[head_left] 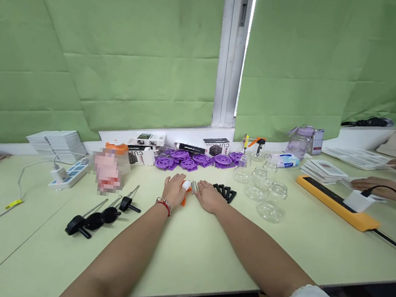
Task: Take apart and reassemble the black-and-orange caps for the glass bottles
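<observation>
My left hand (175,190), with a bracelet at the wrist, lies low on the table, fingers stretched forward and apart. Against its inner side are a small white piece (186,185) and orange parts (184,200), partly covered by the hand. My right hand (208,196) rests palm down with its fingers extended, its tips beside several thin silver metal rods (194,187). Just right of that hand lies a row of black handle-like parts (229,194). Behind both hands, purple round openwork parts (200,160) are heaped together.
Black crank pieces with metal shafts (95,221) lie at left, near a white power strip (75,175). Clear jars (269,211) stand at right, before a yellow power strip (334,202). Another person's hands (373,185) are by stacked papers (322,171). Boxes (216,147) line the wall.
</observation>
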A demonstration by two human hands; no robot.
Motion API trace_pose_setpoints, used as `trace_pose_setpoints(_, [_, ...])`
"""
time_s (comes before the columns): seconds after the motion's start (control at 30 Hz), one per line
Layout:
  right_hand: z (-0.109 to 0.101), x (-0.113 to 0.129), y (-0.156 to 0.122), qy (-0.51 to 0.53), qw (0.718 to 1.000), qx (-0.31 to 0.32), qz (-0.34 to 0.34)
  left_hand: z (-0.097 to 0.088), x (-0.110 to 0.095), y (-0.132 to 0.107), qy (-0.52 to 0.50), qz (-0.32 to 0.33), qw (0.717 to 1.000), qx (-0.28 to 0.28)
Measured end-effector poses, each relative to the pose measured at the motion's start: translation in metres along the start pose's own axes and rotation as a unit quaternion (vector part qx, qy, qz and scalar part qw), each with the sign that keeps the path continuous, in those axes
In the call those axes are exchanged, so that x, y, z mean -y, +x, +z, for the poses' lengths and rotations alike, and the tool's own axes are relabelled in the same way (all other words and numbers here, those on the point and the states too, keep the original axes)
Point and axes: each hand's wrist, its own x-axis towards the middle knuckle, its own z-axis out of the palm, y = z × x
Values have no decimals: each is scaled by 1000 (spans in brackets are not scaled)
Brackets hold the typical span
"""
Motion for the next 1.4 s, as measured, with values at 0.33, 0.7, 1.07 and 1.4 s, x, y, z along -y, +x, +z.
trace_pose_setpoints(0.33, [-4,4,-4,12,1000,6,11,-139,39,-53,101,27,983,150])
trace_pose_setpoints(0.7, [-4,4,-4,2,1000,4,-2,-203,155,-165,50,-138,982,115])
trace_pose_setpoints(1.07, [-2,3,-3,1,1000,4,-3,-142,154,-138,66,-50,991,103])
trace_pose_setpoints(1.4, [-1,1,-2,5,1000,-1,-8,-104,131,-78,74,-51,989,116])
